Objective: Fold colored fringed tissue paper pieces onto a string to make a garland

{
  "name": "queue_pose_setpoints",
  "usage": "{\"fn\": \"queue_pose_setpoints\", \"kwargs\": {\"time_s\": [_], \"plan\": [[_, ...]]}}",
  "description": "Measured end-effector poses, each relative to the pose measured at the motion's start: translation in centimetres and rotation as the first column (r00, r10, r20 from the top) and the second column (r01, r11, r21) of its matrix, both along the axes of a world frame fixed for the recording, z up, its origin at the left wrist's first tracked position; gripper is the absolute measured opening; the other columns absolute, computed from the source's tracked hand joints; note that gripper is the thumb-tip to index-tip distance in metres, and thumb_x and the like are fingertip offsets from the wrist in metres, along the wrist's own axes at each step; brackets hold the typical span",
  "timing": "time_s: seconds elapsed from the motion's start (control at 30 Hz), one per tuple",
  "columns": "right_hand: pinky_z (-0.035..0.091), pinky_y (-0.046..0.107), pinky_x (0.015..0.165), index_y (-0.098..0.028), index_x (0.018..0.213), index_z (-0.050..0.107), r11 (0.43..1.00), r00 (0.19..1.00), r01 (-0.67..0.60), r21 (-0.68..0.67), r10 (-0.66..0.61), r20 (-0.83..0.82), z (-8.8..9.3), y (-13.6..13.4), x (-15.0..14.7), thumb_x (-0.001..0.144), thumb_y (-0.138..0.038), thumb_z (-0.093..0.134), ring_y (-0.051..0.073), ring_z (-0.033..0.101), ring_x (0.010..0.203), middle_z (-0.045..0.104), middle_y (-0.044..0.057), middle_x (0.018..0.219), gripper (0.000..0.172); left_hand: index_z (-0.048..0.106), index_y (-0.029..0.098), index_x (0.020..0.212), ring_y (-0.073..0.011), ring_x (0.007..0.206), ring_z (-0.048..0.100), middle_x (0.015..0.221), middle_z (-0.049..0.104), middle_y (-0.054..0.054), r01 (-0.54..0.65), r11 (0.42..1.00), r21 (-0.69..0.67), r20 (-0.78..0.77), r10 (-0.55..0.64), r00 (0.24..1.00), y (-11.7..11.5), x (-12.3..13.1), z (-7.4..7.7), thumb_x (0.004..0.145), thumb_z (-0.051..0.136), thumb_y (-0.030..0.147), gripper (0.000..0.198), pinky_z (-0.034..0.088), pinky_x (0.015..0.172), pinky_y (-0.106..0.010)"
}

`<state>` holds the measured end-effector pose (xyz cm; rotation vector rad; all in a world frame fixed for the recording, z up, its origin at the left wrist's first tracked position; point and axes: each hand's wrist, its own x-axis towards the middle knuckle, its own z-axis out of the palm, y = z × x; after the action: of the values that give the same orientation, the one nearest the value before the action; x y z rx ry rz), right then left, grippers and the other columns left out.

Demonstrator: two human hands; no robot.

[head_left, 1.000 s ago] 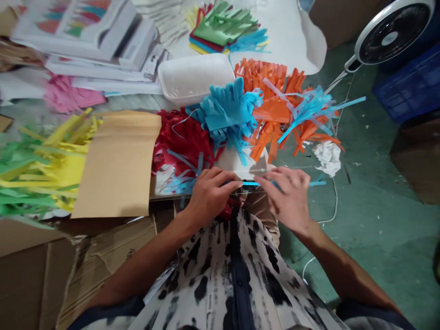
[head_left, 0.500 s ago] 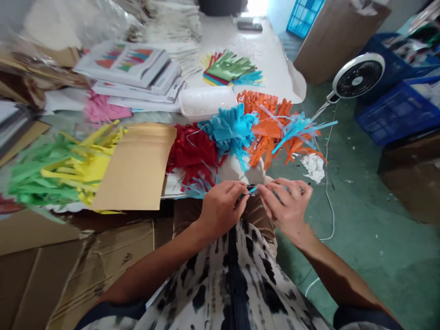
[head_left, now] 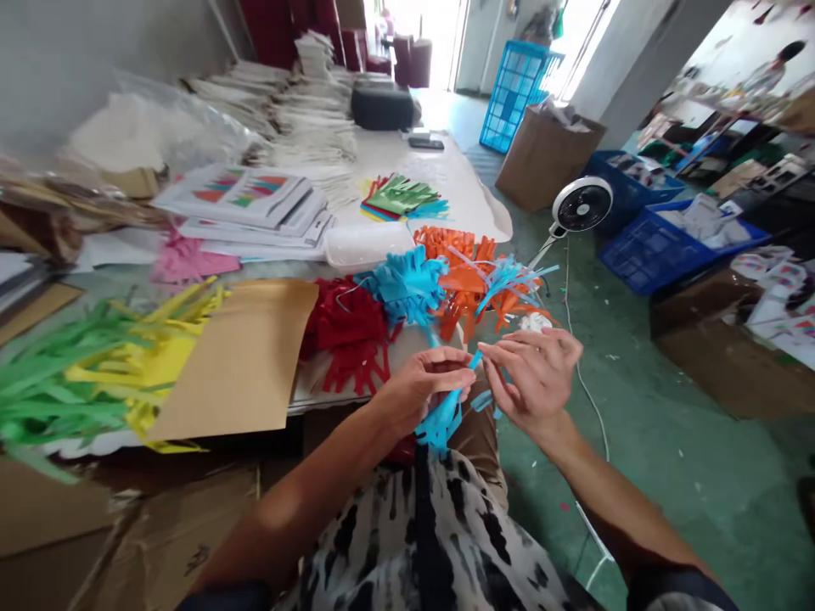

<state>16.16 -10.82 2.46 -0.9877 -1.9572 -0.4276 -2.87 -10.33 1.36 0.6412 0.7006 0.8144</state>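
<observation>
My left hand (head_left: 424, 390) grips a bundle of blue fringed paper (head_left: 439, 427), which hangs below it over my patterned shirt. A thin blue strip (head_left: 474, 361) rises from the bundle toward my right hand (head_left: 531, 378), whose fingertips pinch at it. More blue strands show beneath that hand. Just beyond both hands lie heaps of red fringed paper (head_left: 347, 335), blue fringed paper (head_left: 407, 288) and orange fringed paper (head_left: 462, 284). A tan cardboard sheet (head_left: 235, 361) rests to the left, partly over green and yellow fringes (head_left: 82, 382).
Behind the heaps are a white foam tray (head_left: 366, 246), printed sheet stacks (head_left: 242, 204) and pink paper (head_left: 188, 261). A white fan (head_left: 581, 205) stands on the green floor, with a white cable (head_left: 579, 382). Blue crates (head_left: 681, 242) and cardboard boxes (head_left: 548, 157) stand right.
My view has tilted up, showing more of the room. A blue paper bundle now hangs visibly below my left hand, and my hands sit slightly farther apart.
</observation>
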Motion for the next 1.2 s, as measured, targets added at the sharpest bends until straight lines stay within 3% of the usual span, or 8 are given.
{"fn": "queue_pose_setpoints", "kwargs": {"time_s": [0.13,0.27,0.37,0.53,0.77,0.83,1.0,1.2], "plan": [[0.050,0.042,0.090,-0.028,0.093,0.076,0.901,0.865,-0.237,-0.362,0.026,-0.501,-0.1,0.9,-1.7,0.093,-0.024,0.073,0.021,0.070,0.092,0.077,0.000,0.090,0.005,0.076,0.014,0.074,-0.0074,0.053,0.052,0.061,0.062,0.001,-0.030,0.996,0.079,-0.136,0.040,0.990,1.4,-0.2,0.4,0.058,0.098,0.042,0.039,0.039,0.054,-0.021],[0.052,0.037,0.083,-0.026,0.083,0.075,0.803,0.676,-0.442,-0.399,0.006,-0.737,0.7,2.6,-3.2,0.092,-0.030,0.075,0.019,0.068,0.086,0.075,0.000,0.088,0.010,0.078,0.017,0.070,-0.0117,0.075,0.063,0.086,0.073,-0.002,-0.127,0.929,0.349,-0.153,0.190,0.970,2.9,-0.4,1.6,0.063,0.096,0.034,0.025,0.048,0.070,-0.023],[0.052,0.037,0.091,-0.026,0.087,0.076,0.793,0.650,-0.488,-0.363,0.053,-0.758,1.5,3.3,-3.8,0.093,-0.036,0.075,0.020,0.067,0.094,0.073,0.001,0.092,0.012,0.077,0.019,0.070,-0.0129,0.082,0.065,0.091,0.074,-0.001,-0.179,0.901,0.395,-0.096,0.234,0.967,3.5,-0.7,2.4,0.067,0.094,0.032,0.021,0.051,0.077,-0.025],[0.053,0.034,0.091,-0.027,0.127,0.066,0.594,0.673,-0.630,-0.499,0.097,-0.734,1.0,3.5,-4.4,0.101,-0.047,0.062,0.019,0.066,0.102,0.071,0.004,0.112,0.033,0.074,0.019,0.070,-0.0096,0.078,0.062,0.087,0.071,0.002,-0.350,0.819,0.454,-0.076,0.428,0.901,4.7,-1.7,3.2,0.066,0.096,0.033,0.026,0.050,0.073,-0.021],[0.048,0.027,0.072,-0.021,0.085,0.069,0.460,0.824,-0.566,-0.684,0.305,-0.477,-1.7,3.3,-2.7,0.102,-0.038,0.060,0.014,0.062,0.076,0.067,-0.001,0.081,0.025,0.063,0.021,0.070,-0.0142,0.083,0.067,0.082,0.068,0.001,-0.417,0.825,0.381,0.123,0.402,0.907,6.3,-5.0,4.0,0.064,0.097,0.043,0.041,0.059,0.083,-0.030],[0.052,0.032,0.085,-0.023,0.100,0.074,0.512,0.871,-0.490,-0.705,0.330,-0.365,-1.7,3.3,-1.8,0.096,-0.028,0.066,0.018,0.068,0.093,0.075,0.002,0.099,0.010,0.064,0.021,0.072,-0.0131,0.080,0.067,0.082,0.068,0.002,-0.443,0.812,0.380,0.150,0.418,0.896,6.1,-5.7,4.1,0.065,0.097,0.042,0.040,0.059,0.085,-0.030],[0.052,0.043,0.101,-0.025,0.121,0.072,0.755,0.894,-0.374,-0.539,0.139,-0.426,0.6,2.9,-1.7,0.092,-0.014,0.061,0.022,0.069,0.114,0.075,0.006,0.120,0.033,0.069,0.019,0.071,-0.0119,0.075,0.067,0.080,0.065,0.002,-0.341,0.727,0.596,-0.082,0.477,0.875,4.2,-4.9,4.0,0.073,0.093,0.028,0.026,0.053,0.072,-0.023],[0.055,0.037,0.087,-0.027,0.096,0.074,0.772,0.779,-0.465,-0.434,0.124,-0.615,2.9,2.0,-4.4,0.097,-0.029,0.070,0.019,0.071,0.091,0.078,0.001,0.097,0.005,0.074,0.019,0.078,-0.0141,0.082,0.065,0.085,0.069,-0.002,-0.121,0.668,0.734,-0.273,0.454,0.848,1.6,-2.9,3.1,0.084,0.084,0.023,0.012,0.053,0.076,-0.024]]}}
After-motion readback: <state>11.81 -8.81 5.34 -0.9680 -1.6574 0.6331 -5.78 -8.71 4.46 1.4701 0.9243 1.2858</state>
